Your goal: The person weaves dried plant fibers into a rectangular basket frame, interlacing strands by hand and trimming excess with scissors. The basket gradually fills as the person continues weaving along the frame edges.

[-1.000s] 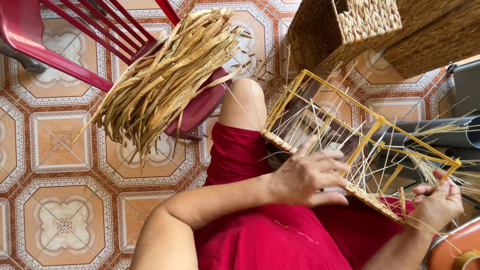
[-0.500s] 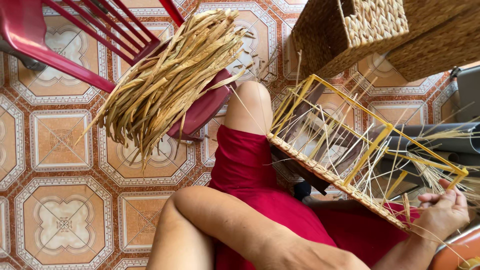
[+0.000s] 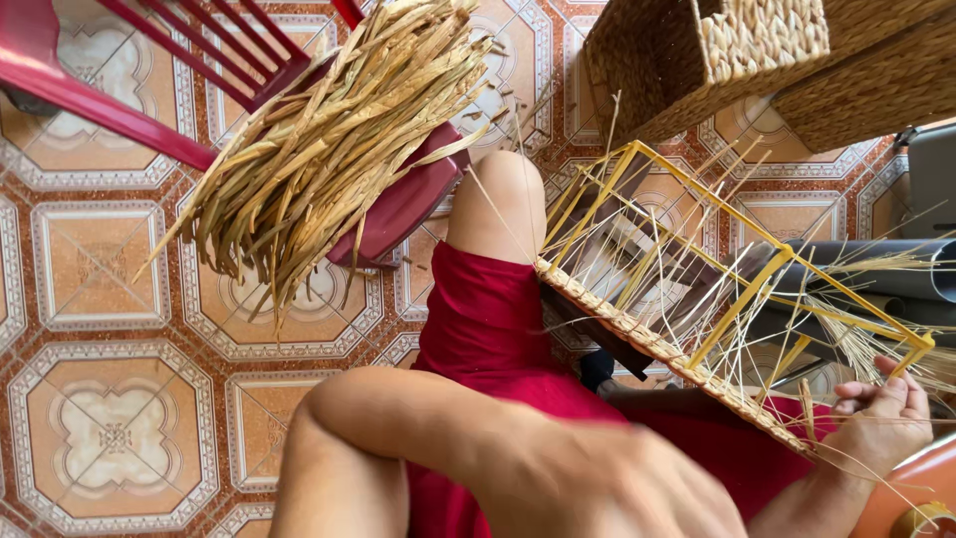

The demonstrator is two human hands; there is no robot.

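Left hand (image 3: 597,488) has withdrawn, grip blurred, unclear; right hand (image 3: 881,423) pinches frame (image 3: 737,309) strands.

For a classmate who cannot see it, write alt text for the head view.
Seen from above, a person in red steadies a yellow wire frame with a half-woven straw edge on their lap, right hand at its corner, left hand blurred below. Dried straw lies piled on a red chair.

Home weaving spot: patterned floor tiles (image 3: 110,438), straw bundle (image 3: 329,149)
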